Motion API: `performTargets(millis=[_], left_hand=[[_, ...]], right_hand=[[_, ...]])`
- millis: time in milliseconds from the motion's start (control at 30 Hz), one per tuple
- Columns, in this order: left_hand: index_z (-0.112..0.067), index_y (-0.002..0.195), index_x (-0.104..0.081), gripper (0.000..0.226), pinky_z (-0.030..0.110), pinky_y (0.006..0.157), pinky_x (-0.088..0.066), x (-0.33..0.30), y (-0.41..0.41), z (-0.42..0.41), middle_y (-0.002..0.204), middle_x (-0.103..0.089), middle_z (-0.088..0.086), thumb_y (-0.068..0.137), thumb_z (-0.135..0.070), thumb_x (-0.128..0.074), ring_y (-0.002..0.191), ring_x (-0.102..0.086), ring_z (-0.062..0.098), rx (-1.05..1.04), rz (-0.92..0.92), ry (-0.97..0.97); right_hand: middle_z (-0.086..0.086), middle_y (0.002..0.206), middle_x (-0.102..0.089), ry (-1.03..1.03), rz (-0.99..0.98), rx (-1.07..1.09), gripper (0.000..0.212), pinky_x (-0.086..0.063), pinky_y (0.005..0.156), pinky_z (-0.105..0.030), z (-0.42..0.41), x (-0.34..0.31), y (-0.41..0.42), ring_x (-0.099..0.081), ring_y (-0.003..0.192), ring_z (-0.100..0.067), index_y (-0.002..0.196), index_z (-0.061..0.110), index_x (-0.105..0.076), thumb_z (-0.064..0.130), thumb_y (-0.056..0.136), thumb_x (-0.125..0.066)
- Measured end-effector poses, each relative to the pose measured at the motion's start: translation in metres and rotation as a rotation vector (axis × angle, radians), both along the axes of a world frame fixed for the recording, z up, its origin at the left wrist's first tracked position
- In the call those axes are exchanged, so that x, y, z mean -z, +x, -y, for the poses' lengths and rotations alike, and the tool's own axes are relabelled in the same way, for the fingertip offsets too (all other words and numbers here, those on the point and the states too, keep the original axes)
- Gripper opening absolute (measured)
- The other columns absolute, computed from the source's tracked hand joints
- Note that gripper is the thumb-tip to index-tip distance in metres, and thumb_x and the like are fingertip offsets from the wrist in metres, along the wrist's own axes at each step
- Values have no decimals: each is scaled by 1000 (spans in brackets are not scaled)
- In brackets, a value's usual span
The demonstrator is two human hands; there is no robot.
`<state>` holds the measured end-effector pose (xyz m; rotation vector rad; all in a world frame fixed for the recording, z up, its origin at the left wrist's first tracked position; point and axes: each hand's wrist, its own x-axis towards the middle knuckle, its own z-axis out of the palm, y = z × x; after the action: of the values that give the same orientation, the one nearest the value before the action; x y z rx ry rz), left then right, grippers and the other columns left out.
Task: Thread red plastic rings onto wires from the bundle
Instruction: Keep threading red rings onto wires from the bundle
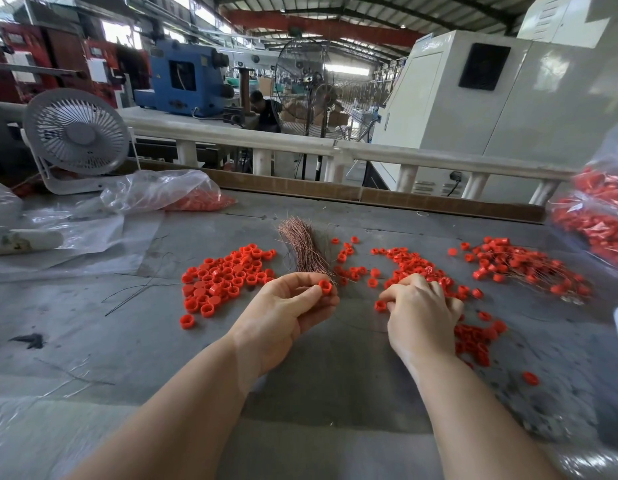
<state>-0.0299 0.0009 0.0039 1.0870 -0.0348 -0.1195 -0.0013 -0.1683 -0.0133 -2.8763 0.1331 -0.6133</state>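
From the head camera, the left hand (286, 306) pinches a single red plastic ring (324, 286) between thumb and fingertips, just in front of the near end of the bundle of thin copper-coloured wires (302, 247) lying on the grey worktable (127, 341). The right hand (420, 306) rests palm down with curled fingers on a loose scatter of red rings (415, 265); whether it grasps one cannot be told. Another heap of red rings (224, 277) lies left of the bundle, and rings already on wires (522, 268) lie far right. A white desk fan (75, 133) stands at the back left.
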Motion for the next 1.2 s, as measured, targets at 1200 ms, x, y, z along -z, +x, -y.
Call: performTargets(millis=[1200], left_hand=[[-1,87,-60,16,25,70,-57,0,0,-1,69,-67,8,91,5,-45,64,-66,13,26,-23,-75]], right_hand=[[10,107,-57,-45,13,13,17,-17,83,-32,0,1,2,-41,109,-15,97,32,-63,18,91,-54]])
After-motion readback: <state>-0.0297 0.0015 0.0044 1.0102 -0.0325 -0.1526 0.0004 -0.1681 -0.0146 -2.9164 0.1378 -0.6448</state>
